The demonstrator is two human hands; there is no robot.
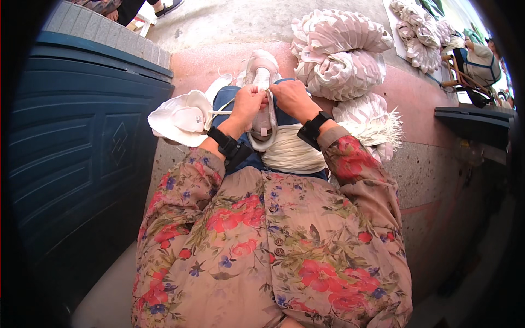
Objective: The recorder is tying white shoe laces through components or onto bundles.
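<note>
A pale pink and white shoe upper (263,76) lies lengthwise across my lap. My left hand (249,106) is closed in a pinch over its lacing opening, on a cream shoelace (220,112) that trails off to the left. My right hand (291,99) meets it from the other side, fingertips pinched together at the edge of the opening; what they grip is too small to make out. A thick bundle of cream shoelaces (292,152) rests on my lap below the right hand.
Left of my knees sits an open white bag (183,117), beside a dark blue panelled cabinet (82,131). Nested stacks of shoe uppers (344,60) stand on the floor at the right, with more laces (374,126) by them. A dark ledge (476,123) juts in farther right. Another person's foot (168,7) shows at the top.
</note>
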